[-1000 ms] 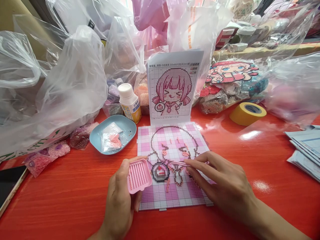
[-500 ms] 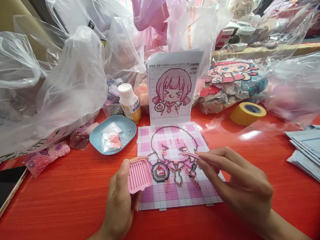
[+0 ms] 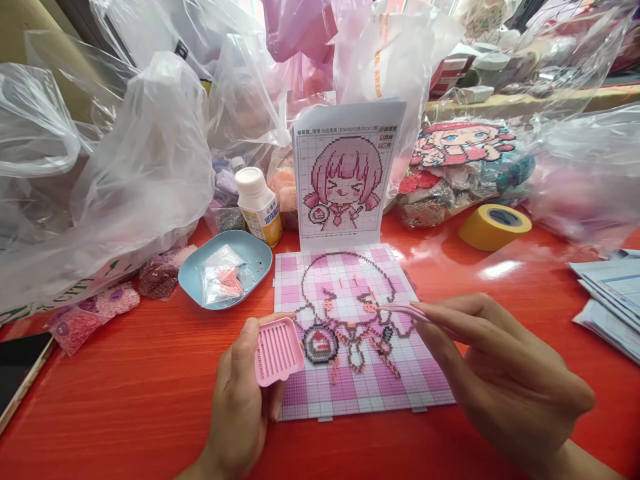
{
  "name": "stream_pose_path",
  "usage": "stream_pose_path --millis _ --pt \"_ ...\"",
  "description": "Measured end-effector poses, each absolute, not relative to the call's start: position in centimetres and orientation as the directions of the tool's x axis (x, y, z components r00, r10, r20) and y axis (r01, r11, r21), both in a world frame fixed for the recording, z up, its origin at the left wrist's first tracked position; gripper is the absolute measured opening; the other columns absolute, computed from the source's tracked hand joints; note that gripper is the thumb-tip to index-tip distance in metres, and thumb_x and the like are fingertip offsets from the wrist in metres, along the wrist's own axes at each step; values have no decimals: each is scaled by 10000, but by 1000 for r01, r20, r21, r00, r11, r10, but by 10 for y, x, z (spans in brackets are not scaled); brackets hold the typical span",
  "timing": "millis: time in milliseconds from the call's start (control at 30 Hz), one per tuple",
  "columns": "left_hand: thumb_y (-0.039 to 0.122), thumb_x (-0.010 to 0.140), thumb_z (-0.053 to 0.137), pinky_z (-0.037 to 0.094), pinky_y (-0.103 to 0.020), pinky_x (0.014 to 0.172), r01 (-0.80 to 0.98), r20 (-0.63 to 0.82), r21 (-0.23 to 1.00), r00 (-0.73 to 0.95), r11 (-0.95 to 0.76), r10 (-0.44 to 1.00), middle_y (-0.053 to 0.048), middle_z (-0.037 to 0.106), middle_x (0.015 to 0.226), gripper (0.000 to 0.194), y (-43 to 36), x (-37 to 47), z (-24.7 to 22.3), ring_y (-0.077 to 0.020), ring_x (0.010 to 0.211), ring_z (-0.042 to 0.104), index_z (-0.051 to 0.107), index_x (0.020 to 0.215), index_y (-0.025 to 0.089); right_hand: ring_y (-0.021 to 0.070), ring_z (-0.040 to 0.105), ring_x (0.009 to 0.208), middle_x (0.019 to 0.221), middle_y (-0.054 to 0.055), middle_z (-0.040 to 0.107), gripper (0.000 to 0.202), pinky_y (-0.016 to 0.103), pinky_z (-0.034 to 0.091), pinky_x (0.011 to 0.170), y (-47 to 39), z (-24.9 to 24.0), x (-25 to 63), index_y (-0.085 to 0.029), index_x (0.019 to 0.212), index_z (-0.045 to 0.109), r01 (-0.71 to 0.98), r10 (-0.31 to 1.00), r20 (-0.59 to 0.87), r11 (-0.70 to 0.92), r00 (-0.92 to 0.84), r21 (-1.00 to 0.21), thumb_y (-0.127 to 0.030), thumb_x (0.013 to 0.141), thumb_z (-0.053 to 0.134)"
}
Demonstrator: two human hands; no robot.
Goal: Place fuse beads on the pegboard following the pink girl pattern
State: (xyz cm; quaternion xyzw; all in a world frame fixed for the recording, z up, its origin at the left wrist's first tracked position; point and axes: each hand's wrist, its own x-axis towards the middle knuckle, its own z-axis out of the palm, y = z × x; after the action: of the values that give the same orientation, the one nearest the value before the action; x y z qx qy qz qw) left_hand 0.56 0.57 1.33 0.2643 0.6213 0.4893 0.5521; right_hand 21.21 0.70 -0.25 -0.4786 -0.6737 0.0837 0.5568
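My left hand [image 3: 241, 393] is closed on a small pink ridged bead tray [image 3: 279, 352], tilted toward me, with a few salmon beads along its left groove. Between the fingers of my right hand [image 3: 493, 373] are pink tweezers [image 3: 403, 308]. Their tips point left, at the salmon cheek beads under the right eye of the figure. That figure, outlined in dark beads, lies on a pink-and-white checked pegboard [image 3: 320, 397]. A round cake motif [image 3: 321, 343] in beads sits just right of the tray. Whether the tips hold a bead is too small to tell.
Behind the pegboard stands a printed pattern sheet [image 3: 340, 180]. To its left are a white bottle [image 3: 257, 200] and a blue dish [image 3: 193, 267] with a bead packet [image 3: 229, 281]. Yellow tape [image 3: 483, 230] lies right, papers [image 3: 613, 293] at the right edge, plastic bags [image 3: 150, 147] behind.
My right hand and the tweezers have shifted to the right, the tips going from the middle of the face to the right cheek. The left hand and tray stay almost still.
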Motion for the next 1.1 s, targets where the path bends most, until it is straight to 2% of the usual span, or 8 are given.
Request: stream_pose_path --millis 100,233,333,667,1100 --pt "514 809 494 285 -186 319 -205 -410 908 -265 365 873 25 482 424 408 6 9 16 -78 336 319 652 748 143 141 588 700 805 25 611 341 265 478 528 10 -4 212 -239 1061 666 580 739 672 570 -52 -582 -22 804 618" --pt "491 809 501 291 -201 325 -221 -415 905 -271 363 869 34 440 389 394 6 10 17 -84 333 327 615 634 157 104 566 619 767 26 598 243 218 453 493 13 -11 211 -180 1050 648 627 703 634 660 -322 -413 -65 849 576" --pt "494 809 500 307 -206 338 -220 -423 901 -267 373 866 35 441 374 392 6 9 16 -89 332 328 618 646 157 89 544 603 775 32 601 195 203 424 492 14 -16 210 -165 1018 647 636 699 589 679 -406 -367 -90 885 525" --pt "540 834 463 310 -208 358 -185 -417 905 -213 383 883 49 414 362 447 4 6 12 -93 336 317 654 781 139 99 509 607 787 39 598 142 208 353 482 13 -18 208 -173 979 631 634 705 537 687 -462 -356 -141 909 511" --pt "555 825 468 306 -212 362 -187 -417 905 -212 382 884 58 405 348 477 4 6 10 -93 336 321 662 866 121 94 493 610 790 36 587 124 206 343 495 13 -20 208 -178 982 615 627 712 528 684 -462 -374 -142 911 520"
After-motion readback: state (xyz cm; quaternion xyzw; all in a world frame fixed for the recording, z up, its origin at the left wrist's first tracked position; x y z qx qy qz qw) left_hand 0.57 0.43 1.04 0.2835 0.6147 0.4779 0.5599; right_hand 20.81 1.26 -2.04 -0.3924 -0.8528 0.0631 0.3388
